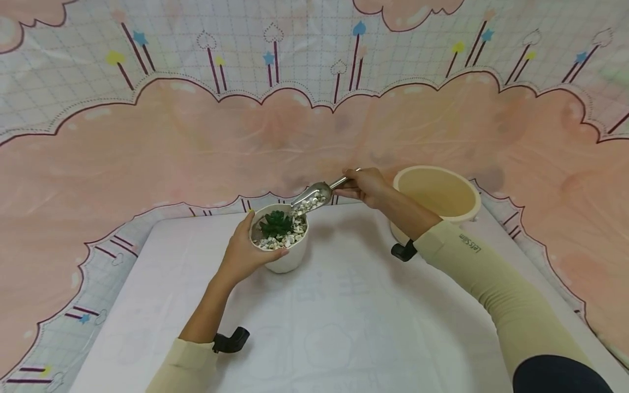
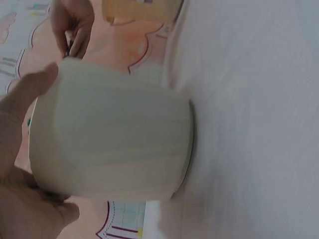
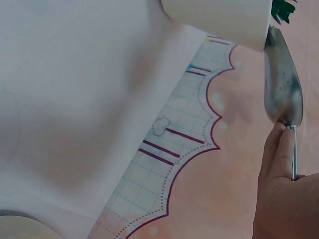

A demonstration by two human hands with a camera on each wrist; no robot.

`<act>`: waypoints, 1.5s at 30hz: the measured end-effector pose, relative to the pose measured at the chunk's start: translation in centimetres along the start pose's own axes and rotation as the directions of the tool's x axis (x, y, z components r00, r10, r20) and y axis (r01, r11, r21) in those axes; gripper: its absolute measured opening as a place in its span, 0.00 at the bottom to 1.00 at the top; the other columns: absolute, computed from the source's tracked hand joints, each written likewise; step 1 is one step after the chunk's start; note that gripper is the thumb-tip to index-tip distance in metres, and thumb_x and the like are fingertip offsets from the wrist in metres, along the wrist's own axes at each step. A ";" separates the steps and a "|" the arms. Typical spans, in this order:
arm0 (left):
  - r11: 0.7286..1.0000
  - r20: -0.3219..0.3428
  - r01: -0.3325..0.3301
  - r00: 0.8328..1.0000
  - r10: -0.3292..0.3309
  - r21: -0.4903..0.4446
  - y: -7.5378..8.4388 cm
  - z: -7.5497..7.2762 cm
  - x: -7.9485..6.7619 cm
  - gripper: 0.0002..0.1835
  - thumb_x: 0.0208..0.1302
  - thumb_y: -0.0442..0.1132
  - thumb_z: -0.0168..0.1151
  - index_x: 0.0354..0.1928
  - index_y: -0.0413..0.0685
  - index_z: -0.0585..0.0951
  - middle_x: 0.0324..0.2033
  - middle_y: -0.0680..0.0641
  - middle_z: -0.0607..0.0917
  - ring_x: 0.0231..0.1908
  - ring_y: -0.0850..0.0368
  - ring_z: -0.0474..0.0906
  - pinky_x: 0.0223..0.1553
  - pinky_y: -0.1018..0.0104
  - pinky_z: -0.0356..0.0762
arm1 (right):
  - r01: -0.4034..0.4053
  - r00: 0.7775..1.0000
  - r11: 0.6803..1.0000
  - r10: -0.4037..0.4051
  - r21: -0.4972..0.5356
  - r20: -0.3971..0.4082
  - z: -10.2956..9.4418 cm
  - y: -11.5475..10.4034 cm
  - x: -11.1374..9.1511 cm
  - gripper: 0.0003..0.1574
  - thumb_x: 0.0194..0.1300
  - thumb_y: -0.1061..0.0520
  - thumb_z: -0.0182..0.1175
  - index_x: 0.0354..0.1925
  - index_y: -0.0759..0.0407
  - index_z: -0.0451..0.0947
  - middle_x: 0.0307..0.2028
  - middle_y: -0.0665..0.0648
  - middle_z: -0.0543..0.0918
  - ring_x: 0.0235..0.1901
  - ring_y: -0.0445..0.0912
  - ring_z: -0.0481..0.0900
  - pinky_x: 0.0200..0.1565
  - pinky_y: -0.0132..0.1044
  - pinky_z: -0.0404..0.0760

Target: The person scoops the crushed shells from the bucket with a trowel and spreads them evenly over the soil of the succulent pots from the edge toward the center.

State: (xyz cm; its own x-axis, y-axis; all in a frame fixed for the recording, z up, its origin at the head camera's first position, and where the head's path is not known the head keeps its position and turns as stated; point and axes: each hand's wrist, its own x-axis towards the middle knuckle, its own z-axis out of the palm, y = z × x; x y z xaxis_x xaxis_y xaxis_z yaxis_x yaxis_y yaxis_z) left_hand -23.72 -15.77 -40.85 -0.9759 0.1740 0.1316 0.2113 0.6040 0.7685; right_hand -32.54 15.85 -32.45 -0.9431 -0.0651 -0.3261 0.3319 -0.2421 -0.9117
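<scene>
A white plant pot [image 1: 290, 261] stands on the table, holding a green succulent [image 1: 275, 224] and pale pebbles [image 1: 294, 236] around it. My left hand [image 1: 241, 254] grips the pot at its rim, thumb on the near side; in the left wrist view the pot [image 2: 114, 134] fills the middle. With my right hand [image 1: 368, 187] I hold a metal scoop [image 1: 316, 195] by its handle. Pebbles lie in the scoop, which tilts down with its lip at the pot's far right rim. From the right wrist view, the scoop [image 3: 284, 84] shows its underside.
A cream bucket [image 1: 476, 210] stands at the back right of the table, partly behind my right forearm. White cloth [image 1: 354, 327] covers the table. Beyond its far edge hangs a pink and white patterned cloth [image 1: 245, 147].
</scene>
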 end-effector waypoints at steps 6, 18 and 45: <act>0.998 0.035 0.008 0.999 -0.006 -0.054 0.6 -0.2 -0.3 0.69 0.55 0.53 0.82 0.84 0.37 0.43 0.80 0.30 0.51 0.78 0.31 0.49 0.73 0.32 0.55 | -0.002 1.000 1.000 0.002 0.004 -0.007 0.0 0.0 0.1 0.18 0.84 0.59 0.53 0.63 0.71 0.71 0.34 0.65 0.88 0.29 0.52 0.91 0.41 0.39 0.87; 0.994 -0.157 0.097 0.982 -0.103 -0.045 1.6 2.4 -1.3 0.72 0.52 0.57 0.83 0.83 0.33 0.44 0.79 0.27 0.50 0.78 0.29 0.49 0.72 0.34 0.58 | 0.008 1.000 1.000 -0.008 0.008 -0.007 0.0 -0.2 0.0 0.17 0.84 0.59 0.53 0.62 0.71 0.71 0.34 0.64 0.88 0.31 0.53 0.92 0.40 0.39 0.87; 0.997 -0.167 -0.003 0.986 -0.009 -0.073 0.8 1.8 -1.0 0.65 0.46 0.49 0.88 0.80 0.35 0.57 0.70 0.33 0.68 0.70 0.36 0.66 0.68 0.37 0.66 | 0.026 1.000 1.000 -0.026 -0.012 -0.008 -0.1 -0.4 -0.3 0.12 0.84 0.58 0.53 0.53 0.68 0.74 0.31 0.63 0.87 0.29 0.51 0.91 0.43 0.39 0.87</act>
State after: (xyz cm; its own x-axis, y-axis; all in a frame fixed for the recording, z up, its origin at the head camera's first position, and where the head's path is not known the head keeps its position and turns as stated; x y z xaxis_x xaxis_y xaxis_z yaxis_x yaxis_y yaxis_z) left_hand -22.43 -14.05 -41.46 -0.9731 0.0361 0.2275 0.2100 0.5453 0.8115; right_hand -32.35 16.04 -31.95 -0.9512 -0.0511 -0.3044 0.3077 -0.2325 -0.9226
